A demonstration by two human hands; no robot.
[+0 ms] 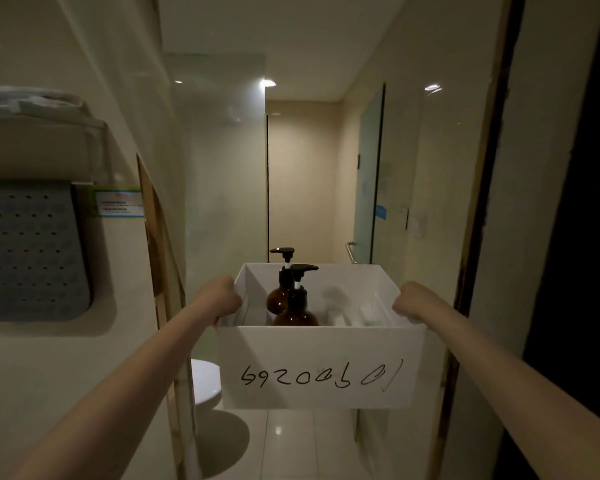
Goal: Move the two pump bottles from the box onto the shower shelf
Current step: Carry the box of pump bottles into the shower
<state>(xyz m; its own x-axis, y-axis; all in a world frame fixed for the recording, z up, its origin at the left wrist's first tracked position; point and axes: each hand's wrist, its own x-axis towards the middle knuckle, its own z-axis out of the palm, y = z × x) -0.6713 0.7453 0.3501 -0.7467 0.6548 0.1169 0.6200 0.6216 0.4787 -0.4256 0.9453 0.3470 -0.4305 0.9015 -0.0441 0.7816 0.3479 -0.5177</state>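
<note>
Left hand (226,296) and right hand (408,301) each clamp a side wall of the box (319,365), held in mid-air. Both bottles, rear (277,299) and front (297,311), stand upright inside, left of centre.

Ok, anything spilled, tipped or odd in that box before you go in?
Nothing spilled: both pump bottles stand upright in the white box, held level by the left hand and right hand. Only oddity: the handwritten number on its front reads upside down.
</note>
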